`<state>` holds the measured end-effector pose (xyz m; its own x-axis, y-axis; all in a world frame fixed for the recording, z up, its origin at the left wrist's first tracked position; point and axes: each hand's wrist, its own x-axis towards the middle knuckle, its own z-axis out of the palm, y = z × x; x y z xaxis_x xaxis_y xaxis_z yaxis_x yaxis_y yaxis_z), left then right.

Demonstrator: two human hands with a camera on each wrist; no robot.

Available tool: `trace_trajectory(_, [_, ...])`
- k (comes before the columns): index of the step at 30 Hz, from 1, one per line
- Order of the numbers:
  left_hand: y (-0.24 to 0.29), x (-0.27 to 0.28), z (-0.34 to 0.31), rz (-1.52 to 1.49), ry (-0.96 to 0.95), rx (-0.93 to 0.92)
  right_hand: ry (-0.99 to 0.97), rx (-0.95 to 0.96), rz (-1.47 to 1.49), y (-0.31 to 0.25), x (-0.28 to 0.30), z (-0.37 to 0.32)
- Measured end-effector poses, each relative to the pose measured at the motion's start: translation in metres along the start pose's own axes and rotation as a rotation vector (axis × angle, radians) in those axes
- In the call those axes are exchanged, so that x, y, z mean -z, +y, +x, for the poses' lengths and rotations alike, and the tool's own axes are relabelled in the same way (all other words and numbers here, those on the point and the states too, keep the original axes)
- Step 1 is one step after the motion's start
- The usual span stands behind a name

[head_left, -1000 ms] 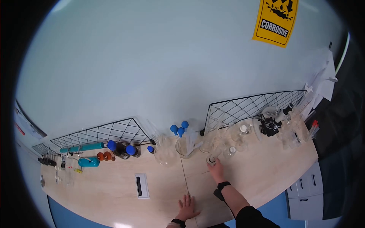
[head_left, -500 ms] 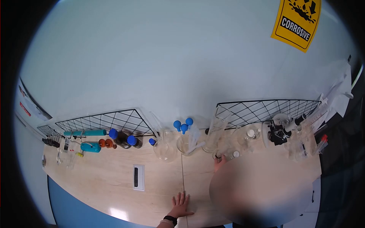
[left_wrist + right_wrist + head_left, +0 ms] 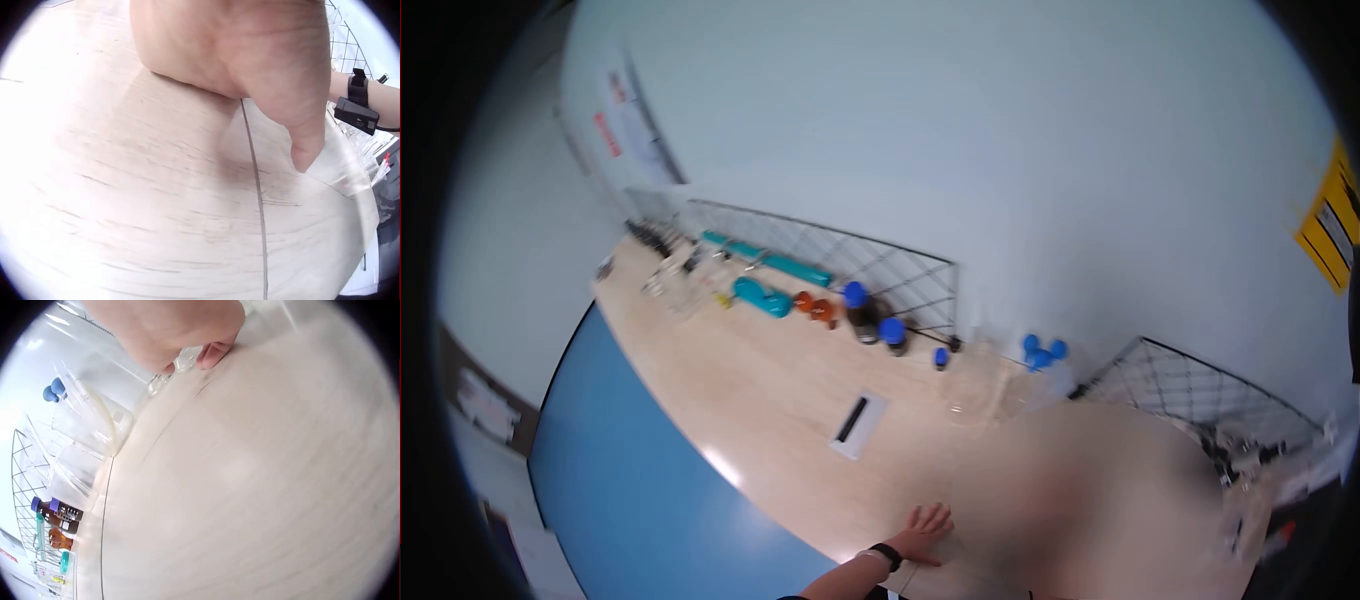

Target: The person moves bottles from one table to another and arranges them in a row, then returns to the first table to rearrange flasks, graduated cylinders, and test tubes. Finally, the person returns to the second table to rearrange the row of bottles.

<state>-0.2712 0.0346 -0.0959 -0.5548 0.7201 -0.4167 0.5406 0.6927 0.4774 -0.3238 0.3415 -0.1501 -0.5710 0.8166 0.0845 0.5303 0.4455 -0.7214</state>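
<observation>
My left hand (image 3: 922, 537) rests on the tabletop (image 3: 790, 400), its fingers spread and nothing in its grasp. The left wrist view shows the palm side and thumb (image 3: 306, 147) close over the seam in the wood. My right hand (image 3: 172, 328) reaches across the bench with curled fingers at a small clear glass vessel (image 3: 187, 359), which stands low on the surface. Most of that vessel is covered by the hand. In the head view a blurred patch hides the right hand and forearm.
Brown bottles with blue caps (image 3: 859, 312) stand along the back, near a wire grid (image 3: 900, 268). A clear beaker (image 3: 87, 428) holds blue-bulbed pipettes (image 3: 57, 387). A socket panel (image 3: 860, 425) is set in the table. Several teal and orange items stand farther left.
The head view has swung left and tilted. My right hand moved farther back among the glassware with the small vessel, then became covered by the blur. My left hand stays on the table.
</observation>
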Motion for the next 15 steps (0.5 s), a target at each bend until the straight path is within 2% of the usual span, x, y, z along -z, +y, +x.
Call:
trace_trajectory(1, [0.0, 0.0, -0.001, -0.007, 0.012, 0.012, -0.077, -0.121, 0.083, -0.003, 0.007, -0.007])
trace_trajectory(5, [0.005, 0.003, -0.003, 0.001, 0.014, 0.028, 0.0, 0.011, 0.207, 0.006, 0.006, -0.045])
trace_trajectory(8, [0.001, -0.001, -0.006, -0.02, 0.062, 0.005, -0.126, 0.063, 0.205, 0.013, 0.013, -0.076])
trace_trajectory(11, [0.0, -0.012, -0.016, -0.036, 0.099, -0.014, -0.08, 0.089, 0.241, 0.036, 0.004, -0.113])
trace_trajectory(13, [-0.004, -0.021, -0.033, -0.03, 0.095, -0.028, -0.093, 0.12, 0.224, 0.074, -0.01, -0.136])
trace_trajectory(15, [-0.007, -0.037, -0.058, -0.048, 0.066, -0.038, -0.164, 0.15, 0.124, 0.066, -0.011, -0.159])
